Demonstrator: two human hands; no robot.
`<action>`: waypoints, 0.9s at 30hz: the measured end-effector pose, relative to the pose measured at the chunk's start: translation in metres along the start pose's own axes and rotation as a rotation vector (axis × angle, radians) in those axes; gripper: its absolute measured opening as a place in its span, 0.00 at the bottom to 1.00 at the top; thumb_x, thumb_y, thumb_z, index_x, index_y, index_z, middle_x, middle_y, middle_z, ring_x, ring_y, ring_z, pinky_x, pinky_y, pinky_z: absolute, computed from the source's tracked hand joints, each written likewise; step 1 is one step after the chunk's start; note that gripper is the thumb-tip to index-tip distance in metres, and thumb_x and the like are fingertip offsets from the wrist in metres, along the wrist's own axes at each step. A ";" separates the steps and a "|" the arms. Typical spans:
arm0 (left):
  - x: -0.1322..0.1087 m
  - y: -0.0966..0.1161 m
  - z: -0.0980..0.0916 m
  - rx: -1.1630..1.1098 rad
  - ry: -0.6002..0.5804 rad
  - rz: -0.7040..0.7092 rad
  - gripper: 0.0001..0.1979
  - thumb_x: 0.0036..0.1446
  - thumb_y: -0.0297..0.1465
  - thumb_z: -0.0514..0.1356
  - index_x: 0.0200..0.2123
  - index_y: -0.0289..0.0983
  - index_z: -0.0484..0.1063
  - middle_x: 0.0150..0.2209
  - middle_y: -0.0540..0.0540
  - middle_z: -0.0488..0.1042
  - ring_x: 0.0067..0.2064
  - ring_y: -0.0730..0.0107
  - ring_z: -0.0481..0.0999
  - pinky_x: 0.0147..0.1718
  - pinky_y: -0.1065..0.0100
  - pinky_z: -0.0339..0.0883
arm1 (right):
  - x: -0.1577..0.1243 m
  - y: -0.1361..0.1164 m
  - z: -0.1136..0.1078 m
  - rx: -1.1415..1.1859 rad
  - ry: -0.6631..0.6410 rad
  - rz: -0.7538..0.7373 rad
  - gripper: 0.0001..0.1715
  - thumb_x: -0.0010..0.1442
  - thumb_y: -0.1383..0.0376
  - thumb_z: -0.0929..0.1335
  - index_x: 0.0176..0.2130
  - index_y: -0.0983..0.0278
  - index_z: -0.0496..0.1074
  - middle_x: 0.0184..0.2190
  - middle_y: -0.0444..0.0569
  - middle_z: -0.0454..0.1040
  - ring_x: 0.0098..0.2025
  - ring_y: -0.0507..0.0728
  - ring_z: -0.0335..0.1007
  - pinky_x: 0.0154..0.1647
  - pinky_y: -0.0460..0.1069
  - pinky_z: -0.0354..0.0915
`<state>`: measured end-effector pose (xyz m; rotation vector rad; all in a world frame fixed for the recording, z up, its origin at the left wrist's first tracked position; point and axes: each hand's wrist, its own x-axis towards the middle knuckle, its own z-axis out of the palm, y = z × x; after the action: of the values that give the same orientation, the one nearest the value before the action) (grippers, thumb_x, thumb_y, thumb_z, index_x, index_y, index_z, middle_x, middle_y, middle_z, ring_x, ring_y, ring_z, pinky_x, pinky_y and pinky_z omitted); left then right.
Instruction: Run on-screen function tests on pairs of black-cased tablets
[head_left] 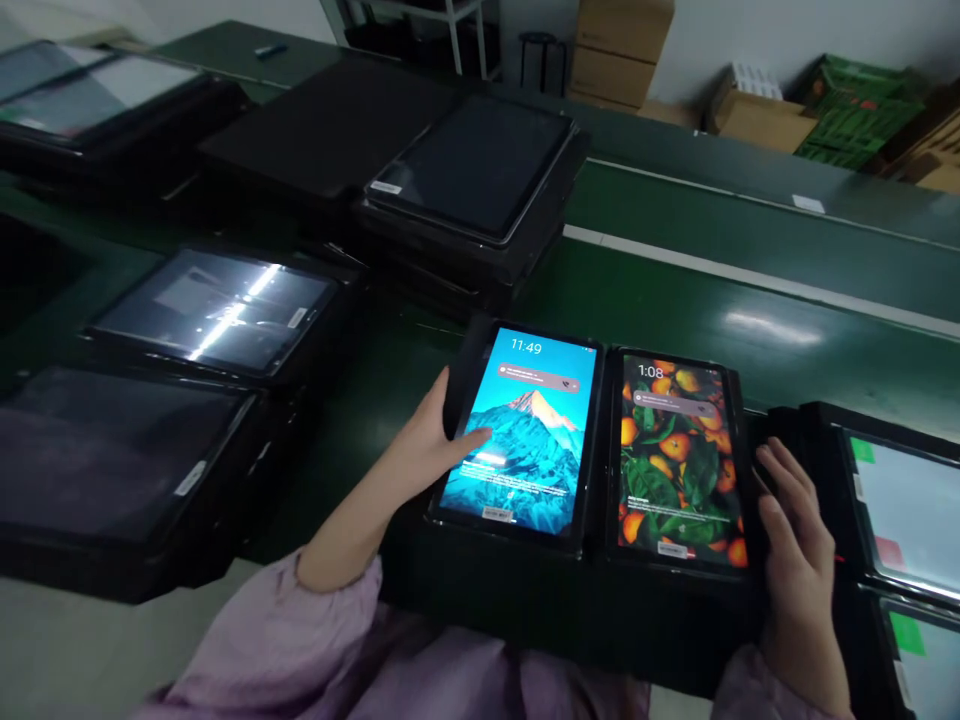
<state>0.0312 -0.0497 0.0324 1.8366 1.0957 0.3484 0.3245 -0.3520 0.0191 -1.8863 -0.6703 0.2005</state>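
Left hand clamped on mountain-screen tablet, thumb across front; right hand half-curled beside fruit-screen tablet, contact unclear.

Both arms forward, the hands set apart

The left forearm slants forward and inward, bare beyond a gathered mauve left sleeve. At its end the left hand turns its thumb out nearly straight toward the right; most of its fingers are hidden, so I can't read its grip. The right hand stands higher than its wrist, palm inward, fingers loosely bent and pointing forward.
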 end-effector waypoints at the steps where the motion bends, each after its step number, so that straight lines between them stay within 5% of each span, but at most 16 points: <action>1: 0.009 0.004 0.001 0.017 0.016 0.002 0.50 0.60 0.52 0.64 0.78 0.38 0.52 0.78 0.36 0.54 0.77 0.37 0.55 0.73 0.42 0.55 | -0.002 -0.004 -0.002 -0.045 -0.009 -0.083 0.25 0.67 0.47 0.71 0.54 0.59 0.81 0.72 0.51 0.64 0.75 0.70 0.58 0.76 0.68 0.54; 4: 0.032 0.015 0.005 -0.031 0.111 -0.081 0.47 0.65 0.47 0.59 0.78 0.30 0.49 0.79 0.33 0.50 0.80 0.44 0.49 0.76 0.47 0.46 | -0.005 -0.013 -0.006 -0.139 -0.096 -0.237 0.19 0.70 0.51 0.69 0.44 0.59 0.85 0.72 0.50 0.64 0.76 0.72 0.55 0.75 0.72 0.54; 8: 0.031 0.016 0.010 -0.210 0.175 -0.063 0.41 0.66 0.48 0.57 0.77 0.37 0.55 0.78 0.39 0.54 0.79 0.51 0.53 0.77 0.52 0.47 | -0.001 -0.010 -0.005 -0.286 -0.195 -0.409 0.18 0.71 0.52 0.68 0.43 0.57 0.86 0.70 0.49 0.67 0.77 0.73 0.52 0.75 0.74 0.53; 12: -0.003 0.007 0.007 -0.156 0.157 -0.025 0.37 0.64 0.50 0.56 0.68 0.34 0.69 0.76 0.36 0.59 0.78 0.50 0.55 0.76 0.54 0.50 | 0.000 -0.005 0.000 -0.304 -0.148 -0.275 0.23 0.71 0.48 0.68 0.55 0.56 0.82 0.72 0.50 0.64 0.76 0.72 0.53 0.76 0.74 0.53; 17: -0.036 0.004 0.001 -0.002 0.029 -0.068 0.42 0.59 0.54 0.61 0.72 0.41 0.64 0.78 0.38 0.52 0.79 0.40 0.49 0.74 0.42 0.53 | -0.013 -0.021 0.006 -0.158 -0.087 -0.096 0.33 0.70 0.49 0.69 0.71 0.51 0.68 0.75 0.47 0.60 0.76 0.69 0.55 0.78 0.69 0.53; 21: -0.018 0.013 0.006 0.117 0.015 -0.086 0.50 0.58 0.51 0.64 0.77 0.37 0.54 0.79 0.32 0.46 0.79 0.36 0.49 0.73 0.40 0.53 | -0.026 -0.043 0.011 0.023 -0.052 0.130 0.39 0.68 0.48 0.71 0.72 0.54 0.66 0.75 0.47 0.60 0.78 0.69 0.52 0.80 0.64 0.51; 24: 0.009 0.020 0.010 0.115 0.098 -0.086 0.43 0.64 0.48 0.60 0.76 0.34 0.56 0.78 0.31 0.49 0.79 0.41 0.50 0.75 0.44 0.51 | -0.032 -0.050 0.012 0.137 -0.076 0.247 0.41 0.68 0.48 0.71 0.74 0.54 0.63 0.75 0.48 0.60 0.78 0.70 0.50 0.81 0.67 0.45; 27: 0.019 0.021 0.008 0.043 0.135 -0.045 0.35 0.69 0.47 0.54 0.73 0.37 0.61 0.78 0.35 0.52 0.79 0.49 0.50 0.76 0.49 0.46 | -0.037 -0.046 0.011 0.240 -0.063 0.205 0.38 0.68 0.52 0.71 0.72 0.58 0.66 0.73 0.51 0.62 0.77 0.69 0.53 0.81 0.68 0.44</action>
<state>0.0588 -0.0422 0.0417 1.8443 1.2433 0.4308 0.2732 -0.3510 0.0495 -1.7207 -0.4711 0.4539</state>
